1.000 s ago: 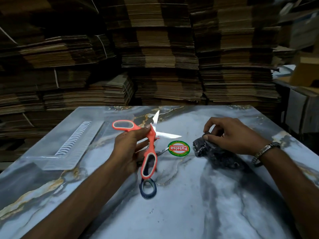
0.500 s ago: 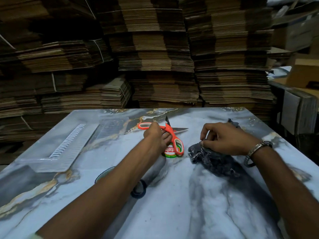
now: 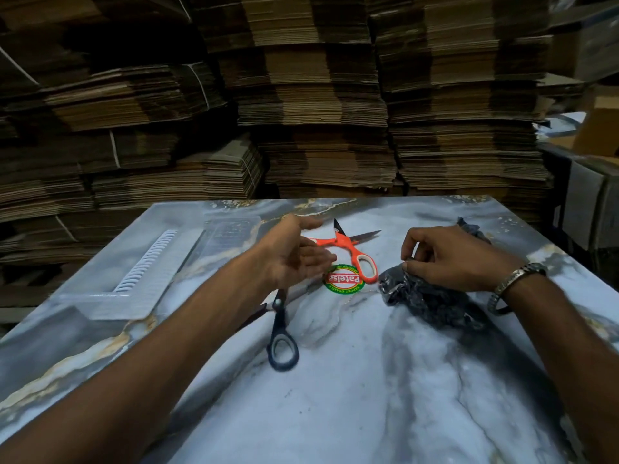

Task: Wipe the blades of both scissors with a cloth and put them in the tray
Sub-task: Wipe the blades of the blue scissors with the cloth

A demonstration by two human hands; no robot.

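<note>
Orange-handled scissors [image 3: 348,249] lie on the marble table with their blades spread apart, pointing away from me. My left hand [image 3: 294,252] hovers just left of them, palm up, fingers relaxed, holding nothing. Black-handled scissors [image 3: 280,333] lie nearer to me, partly hidden under my left wrist. My right hand [image 3: 449,259] pinches a crumpled dark cloth [image 3: 425,296] that rests on the table. A clear plastic tray [image 3: 144,272] sits at the table's left side.
A round red-and-green sticker [image 3: 343,279] is on the table [image 3: 368,380] between the scissors and the cloth. Tall stacks of flattened cardboard [image 3: 301,95] fill the space behind the table. Boxes [image 3: 589,195] stand at the right.
My left hand set the orange scissors down on the table beyond the sticker and let go, then drew back with open fingers. My right hand stayed on the cloth.
</note>
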